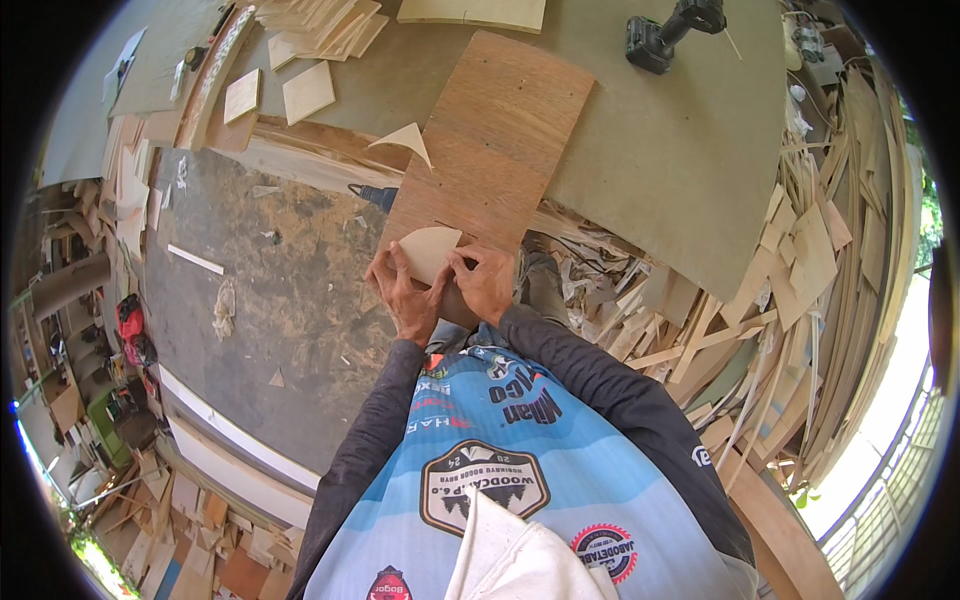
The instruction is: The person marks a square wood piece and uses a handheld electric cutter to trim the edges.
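Pressing a pale template (428, 250) flat on the brown plywood board (487, 150), left hand (405, 295) and right hand (487, 283) both closed on its edge (probably tracing); calls for holding steady.

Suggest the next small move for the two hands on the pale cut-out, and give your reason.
Probably press the pale cut-out flat on the brown board. The left hand and right hand pinch its near edge, and it sits only at the board's near end.

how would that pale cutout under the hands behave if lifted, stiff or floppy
The cutout looks like thin plywood, so probably stiff and light. It lies flat on the brown board, so it would likely slide when pushed, not roll. Its pointed tip may chip.
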`<state>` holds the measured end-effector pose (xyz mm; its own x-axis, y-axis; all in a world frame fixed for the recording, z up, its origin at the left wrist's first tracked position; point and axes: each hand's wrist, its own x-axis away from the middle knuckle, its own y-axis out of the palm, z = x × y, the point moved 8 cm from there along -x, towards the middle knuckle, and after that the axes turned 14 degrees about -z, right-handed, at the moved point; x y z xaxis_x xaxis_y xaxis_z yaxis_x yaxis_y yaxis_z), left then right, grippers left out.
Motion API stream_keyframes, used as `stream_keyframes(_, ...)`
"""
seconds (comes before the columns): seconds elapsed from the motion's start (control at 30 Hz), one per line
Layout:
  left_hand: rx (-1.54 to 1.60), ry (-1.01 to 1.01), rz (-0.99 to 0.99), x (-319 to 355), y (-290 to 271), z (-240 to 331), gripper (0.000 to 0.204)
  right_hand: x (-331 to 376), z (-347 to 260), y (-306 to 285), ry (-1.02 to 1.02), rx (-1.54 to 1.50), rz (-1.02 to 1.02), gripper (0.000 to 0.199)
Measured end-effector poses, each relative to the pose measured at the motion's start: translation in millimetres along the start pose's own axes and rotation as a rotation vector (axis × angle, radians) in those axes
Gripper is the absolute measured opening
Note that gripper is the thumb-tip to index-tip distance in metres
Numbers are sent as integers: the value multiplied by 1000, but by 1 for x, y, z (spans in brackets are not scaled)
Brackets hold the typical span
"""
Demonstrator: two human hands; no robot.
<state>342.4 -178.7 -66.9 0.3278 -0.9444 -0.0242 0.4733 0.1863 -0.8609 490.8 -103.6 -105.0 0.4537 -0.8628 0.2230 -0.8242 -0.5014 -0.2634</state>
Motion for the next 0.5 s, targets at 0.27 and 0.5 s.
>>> stream_keyframes(0.27, 10, -52, -8, 1, 2, -2, 90, -3, -3, -2, -21, 18, -13, 18)
stream_keyframes(0.5, 22, -75, 14, 0, -2, 3, 88, -4, -2, -1, -15, -9, -20, 18)
